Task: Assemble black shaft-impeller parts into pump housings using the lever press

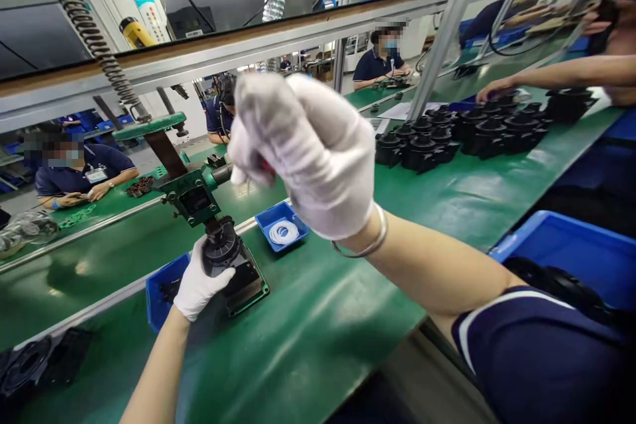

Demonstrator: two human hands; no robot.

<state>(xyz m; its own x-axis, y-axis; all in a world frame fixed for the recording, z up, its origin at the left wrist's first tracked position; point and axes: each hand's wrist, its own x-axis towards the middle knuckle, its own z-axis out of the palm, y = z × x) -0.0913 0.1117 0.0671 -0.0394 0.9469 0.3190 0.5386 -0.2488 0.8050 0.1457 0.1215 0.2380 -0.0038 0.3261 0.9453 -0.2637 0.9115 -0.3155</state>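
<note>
My gloved left hand is wrapped round the side of a round black part, which sits on the base under the ram of a green hand press. Raised close to the camera, my gloved right hand is a fist round something mostly hidden; a bit of red shows below its fingers, beside the press's side shaft. A blue tray with white rings stands right of the press. Another blue bin with small black pieces is partly behind my left hand.
Many black housings stand at the back right, where another person's arm reaches in. A blue bin with black parts is at the right. Black parts lie at lower left. Coworkers sit across the bench; a coiled hose hangs upper left.
</note>
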